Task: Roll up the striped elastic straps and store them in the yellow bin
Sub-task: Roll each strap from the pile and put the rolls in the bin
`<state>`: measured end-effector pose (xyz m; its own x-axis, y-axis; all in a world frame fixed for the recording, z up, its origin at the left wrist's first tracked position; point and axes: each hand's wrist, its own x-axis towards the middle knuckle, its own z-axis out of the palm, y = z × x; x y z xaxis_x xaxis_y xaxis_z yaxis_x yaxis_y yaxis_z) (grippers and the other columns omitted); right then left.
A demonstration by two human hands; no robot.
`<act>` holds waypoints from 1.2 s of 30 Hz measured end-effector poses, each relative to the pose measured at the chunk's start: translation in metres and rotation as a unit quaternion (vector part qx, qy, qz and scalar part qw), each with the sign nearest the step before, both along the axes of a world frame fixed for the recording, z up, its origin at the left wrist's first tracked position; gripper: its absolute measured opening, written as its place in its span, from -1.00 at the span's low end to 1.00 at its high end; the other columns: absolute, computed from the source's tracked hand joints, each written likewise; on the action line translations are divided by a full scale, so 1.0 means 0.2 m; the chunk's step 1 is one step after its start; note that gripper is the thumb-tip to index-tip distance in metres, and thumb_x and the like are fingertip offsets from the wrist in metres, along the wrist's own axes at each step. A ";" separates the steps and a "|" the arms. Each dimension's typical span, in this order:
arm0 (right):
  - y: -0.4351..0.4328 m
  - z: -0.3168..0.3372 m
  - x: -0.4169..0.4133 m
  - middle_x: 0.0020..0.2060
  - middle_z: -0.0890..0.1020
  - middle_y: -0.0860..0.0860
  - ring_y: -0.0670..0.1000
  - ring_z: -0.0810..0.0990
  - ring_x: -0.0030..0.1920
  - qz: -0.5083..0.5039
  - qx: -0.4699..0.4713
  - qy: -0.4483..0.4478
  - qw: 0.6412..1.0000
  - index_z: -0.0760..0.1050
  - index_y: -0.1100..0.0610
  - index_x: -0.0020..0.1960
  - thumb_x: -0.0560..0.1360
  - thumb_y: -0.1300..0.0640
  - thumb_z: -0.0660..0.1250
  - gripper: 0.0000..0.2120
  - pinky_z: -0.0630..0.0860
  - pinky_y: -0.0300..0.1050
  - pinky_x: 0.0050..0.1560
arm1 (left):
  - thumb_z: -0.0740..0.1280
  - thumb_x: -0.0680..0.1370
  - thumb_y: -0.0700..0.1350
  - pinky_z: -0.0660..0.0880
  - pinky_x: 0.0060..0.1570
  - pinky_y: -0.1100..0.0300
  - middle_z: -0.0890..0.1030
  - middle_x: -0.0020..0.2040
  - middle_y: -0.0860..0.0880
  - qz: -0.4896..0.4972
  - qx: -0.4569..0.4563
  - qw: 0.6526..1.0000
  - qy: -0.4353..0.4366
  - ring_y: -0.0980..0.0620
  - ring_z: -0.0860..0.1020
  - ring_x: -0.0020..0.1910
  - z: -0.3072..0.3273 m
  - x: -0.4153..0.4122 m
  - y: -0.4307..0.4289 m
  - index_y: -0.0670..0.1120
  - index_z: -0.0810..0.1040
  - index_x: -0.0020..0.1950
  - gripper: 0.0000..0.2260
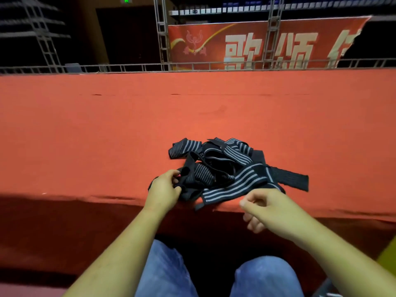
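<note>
Two knees in blue jeans (167, 273) sit lowest. The right hand (267, 209) hangs loosely curled and holds nothing, just in front of the pile's near right edge. The left hand (164, 191) pinches a dark end at the pile's left. The striped elastic straps (225, 166) lie in one tangle, too knotted to count, at the near edge of the red-covered table (107, 125). Beyond, one red banner (214, 35) reads "歌颂".

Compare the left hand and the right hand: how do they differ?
The left hand grips a dark end of the striped strap pile; the right hand holds nothing. The left hand is over the table; the right hand hovers at its near edge, fingers loosely curled. Both are bare and close to the pile.
</note>
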<state>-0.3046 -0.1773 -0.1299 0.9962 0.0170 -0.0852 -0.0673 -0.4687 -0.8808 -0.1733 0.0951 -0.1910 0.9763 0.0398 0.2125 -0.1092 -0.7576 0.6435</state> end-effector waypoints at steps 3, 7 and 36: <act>0.13 -0.07 0.02 -0.31 0.73 0.12 0.09 0.72 -0.31 -0.011 0.041 0.024 0.999 0.62 0.21 -0.07 0.65 0.14 0.39 -0.83 0.67 -0.03 -0.25 | 0.42 0.47 -0.29 0.51 0.11 0.20 0.73 0.01 0.03 0.010 -0.014 1.000 -0.017 0.02 0.68 0.05 -0.03 -0.01 0.10 0.00 0.70 0.12 -0.71; 0.25 -0.14 0.06 -0.17 0.72 0.16 0.05 0.71 -0.27 -0.035 0.102 0.055 0.993 0.61 0.22 0.03 0.65 0.16 0.40 -0.88 0.69 0.01 -0.12 | 0.40 0.58 -0.23 0.42 -0.10 0.33 0.71 -0.08 0.09 0.006 -0.101 0.993 -0.061 0.09 0.64 -0.05 0.04 -0.08 0.18 0.02 0.68 0.01 -0.84; 0.48 -0.30 -0.05 -0.30 0.67 0.00 -0.06 0.54 -0.35 -0.227 0.384 -0.003 0.895 0.67 0.19 -0.04 0.70 0.12 0.30 -0.76 0.63 -0.14 -0.29 | 0.31 0.61 -0.10 0.53 0.06 0.00 0.72 -0.08 -0.10 -0.038 -0.617 0.786 0.014 -0.01 0.64 -0.12 0.06 -0.63 0.16 -0.08 0.71 -0.01 -0.82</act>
